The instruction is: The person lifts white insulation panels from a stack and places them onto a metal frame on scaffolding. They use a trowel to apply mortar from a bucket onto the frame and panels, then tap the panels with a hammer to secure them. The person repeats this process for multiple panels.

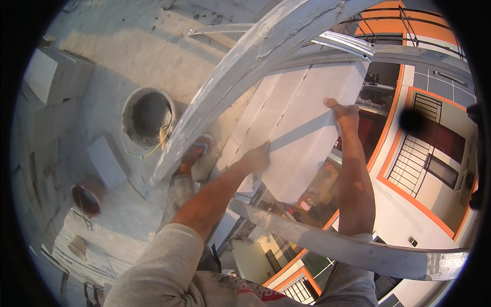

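A row of long, pale lightweight concrete blocks (302,135) lies side by side along the wall's edge in front of me. My right hand (346,113) is closed over the outer right edge of the nearest block, its thumb resting on the top face. On the near left side, my left hand (255,158) is closed against the same block, with a finger along its top surface. The undersides of both hands are hidden. A band of shadow crosses the block between them.
Grey beams (240,77) cross above and left of the blocks; another beam (353,245) runs below my right arm. Beyond the edge, far below, stand orange-trimmed houses (409,169). A round tub (148,117), a bucket (87,198), a loose slab (108,161) and stacked blocks (48,77) lie left.
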Demonstrator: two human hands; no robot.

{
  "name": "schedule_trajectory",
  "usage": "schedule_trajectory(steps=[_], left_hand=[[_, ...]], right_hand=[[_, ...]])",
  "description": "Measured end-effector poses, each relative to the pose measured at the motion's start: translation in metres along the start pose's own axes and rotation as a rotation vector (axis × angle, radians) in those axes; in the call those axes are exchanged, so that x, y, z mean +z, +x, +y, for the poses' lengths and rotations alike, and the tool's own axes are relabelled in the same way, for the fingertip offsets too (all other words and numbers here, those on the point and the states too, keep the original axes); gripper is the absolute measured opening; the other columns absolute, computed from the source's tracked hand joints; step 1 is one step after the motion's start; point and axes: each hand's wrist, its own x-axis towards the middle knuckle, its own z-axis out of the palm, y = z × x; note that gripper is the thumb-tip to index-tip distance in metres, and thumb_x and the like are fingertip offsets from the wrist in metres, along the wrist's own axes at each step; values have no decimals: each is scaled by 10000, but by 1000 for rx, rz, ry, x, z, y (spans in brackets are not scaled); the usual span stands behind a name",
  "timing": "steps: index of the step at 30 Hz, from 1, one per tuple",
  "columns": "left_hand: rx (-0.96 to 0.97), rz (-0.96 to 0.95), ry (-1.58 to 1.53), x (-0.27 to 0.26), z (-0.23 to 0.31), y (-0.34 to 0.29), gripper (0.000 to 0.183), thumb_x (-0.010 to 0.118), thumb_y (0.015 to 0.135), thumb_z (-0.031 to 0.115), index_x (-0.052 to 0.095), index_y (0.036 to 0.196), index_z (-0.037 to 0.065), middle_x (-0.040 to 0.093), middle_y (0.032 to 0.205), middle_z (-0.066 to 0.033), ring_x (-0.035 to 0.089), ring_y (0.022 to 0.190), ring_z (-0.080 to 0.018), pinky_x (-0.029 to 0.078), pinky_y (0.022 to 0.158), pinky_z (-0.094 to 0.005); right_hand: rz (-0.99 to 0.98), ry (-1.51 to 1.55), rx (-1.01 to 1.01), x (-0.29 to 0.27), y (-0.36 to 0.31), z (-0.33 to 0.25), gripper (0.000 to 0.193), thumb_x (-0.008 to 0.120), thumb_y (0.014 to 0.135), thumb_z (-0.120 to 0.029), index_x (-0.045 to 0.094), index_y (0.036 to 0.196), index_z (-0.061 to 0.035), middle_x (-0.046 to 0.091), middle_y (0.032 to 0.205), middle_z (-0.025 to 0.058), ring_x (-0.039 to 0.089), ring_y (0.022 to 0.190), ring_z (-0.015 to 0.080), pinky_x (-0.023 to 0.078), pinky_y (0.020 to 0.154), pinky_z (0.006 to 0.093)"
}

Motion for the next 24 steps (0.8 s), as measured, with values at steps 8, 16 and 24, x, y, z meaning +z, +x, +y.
schedule_trajectory(steps=[8,16,24], left_hand=[[-23,-69,79,-6,17,-11,777,404,808,83,105,1524,33,293,1505,-265,321,1391,-371,262,1157,-370],[18,-70,71,-3,14,-9,794,412,780,34,111,1515,8,260,1519,-267,276,1418,-348,235,1175,-366],[0,-109,178,-1,11,-6,814,421,776,23,85,1518,14,269,1513,-270,256,1429,-335,198,1187,-366]], right_hand=[[103,-76,-119,12,9,14,775,813,649,-380,564,1131,174,657,1040,278,677,901,348,525,802,369],[172,-9,-154,23,12,26,877,816,639,-394,471,1189,196,601,1144,304,627,1034,348,492,883,361],[257,-29,-162,26,4,21,948,661,742,-638,460,1167,184,559,1177,359,583,1103,447,457,970,441]])
